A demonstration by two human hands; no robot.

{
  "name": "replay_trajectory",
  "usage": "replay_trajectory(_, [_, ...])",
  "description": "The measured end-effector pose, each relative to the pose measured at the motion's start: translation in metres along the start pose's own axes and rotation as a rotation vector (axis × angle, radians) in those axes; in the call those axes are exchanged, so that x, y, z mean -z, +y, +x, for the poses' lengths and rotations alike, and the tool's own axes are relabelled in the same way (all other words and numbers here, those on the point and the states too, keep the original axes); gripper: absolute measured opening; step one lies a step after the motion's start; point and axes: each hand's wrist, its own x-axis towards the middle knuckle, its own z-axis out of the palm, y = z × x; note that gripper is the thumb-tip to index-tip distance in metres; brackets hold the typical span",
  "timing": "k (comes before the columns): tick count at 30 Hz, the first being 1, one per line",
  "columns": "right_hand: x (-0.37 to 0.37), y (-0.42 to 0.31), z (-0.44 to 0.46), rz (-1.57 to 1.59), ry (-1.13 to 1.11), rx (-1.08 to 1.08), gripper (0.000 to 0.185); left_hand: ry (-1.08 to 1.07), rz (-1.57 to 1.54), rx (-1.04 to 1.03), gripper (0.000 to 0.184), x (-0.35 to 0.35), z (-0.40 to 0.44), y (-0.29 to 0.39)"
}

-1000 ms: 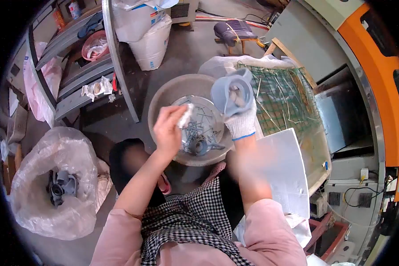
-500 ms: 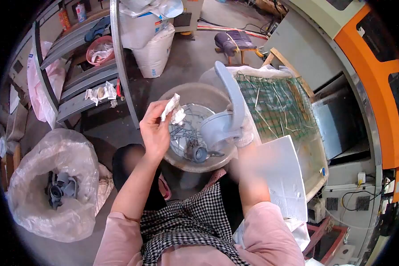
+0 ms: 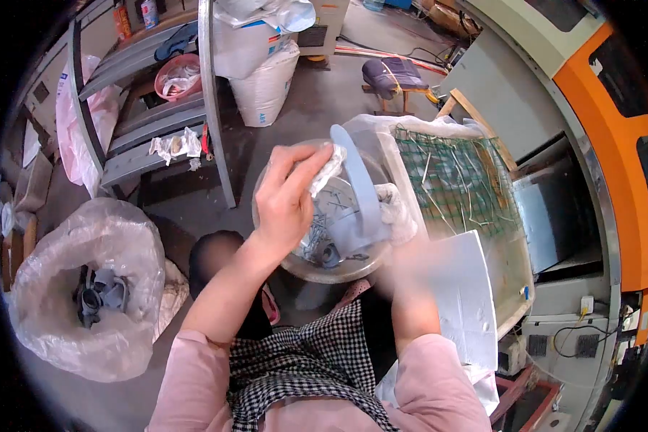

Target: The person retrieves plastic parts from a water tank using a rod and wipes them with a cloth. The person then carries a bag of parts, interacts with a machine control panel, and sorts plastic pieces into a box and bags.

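I am seeing the round basin's rim [image 3: 329, 277] curving beneath both hands, with the pale edge of the mesh-topped tub [image 3: 403, 183] running close on the right and the metal rack [image 3: 210, 108] standing to the left. Grey floor [image 3: 248, 155] is stretching between the rack and the basin, and the plastic-lined bag [image 3: 86, 353] is sitting well apart at lower left. A white sheet [image 3: 462, 299] is lying beside the right forearm. My left hand [image 3: 284, 201] is pinching a crumpled white wad [image 3: 329, 171] between thumb and fingers, close beside the part's upright curved handle; I cannot tell whether they are touching. My gloved right hand [image 3: 396, 214] is gripping the blue-grey plastic part [image 3: 361, 189] over the basin, its fingertips hiding from my view. Thin grey pieces [image 3: 317, 229] are lying inside the basin.
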Motion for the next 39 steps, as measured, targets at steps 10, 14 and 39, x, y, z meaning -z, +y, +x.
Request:
replay_trajectory(10, [0.049,0.125,0.023,0.619,0.154,0.096,0.044,-0.263,0.097,0.264,0.030,-0.006,0.017,-0.065])
replay_trajectory(14, [0.043,0.116,0.028,1.183,-0.246,0.264,0.035,-0.255,-0.175,0.614,0.021,0.001,-0.003,-0.051])
replay_trajectory(39, [-0.305,-0.012,0.168,1.010,-0.601,-0.299,0.041,0.232,-0.121,0.946,0.018,0.195,-0.163,0.027])
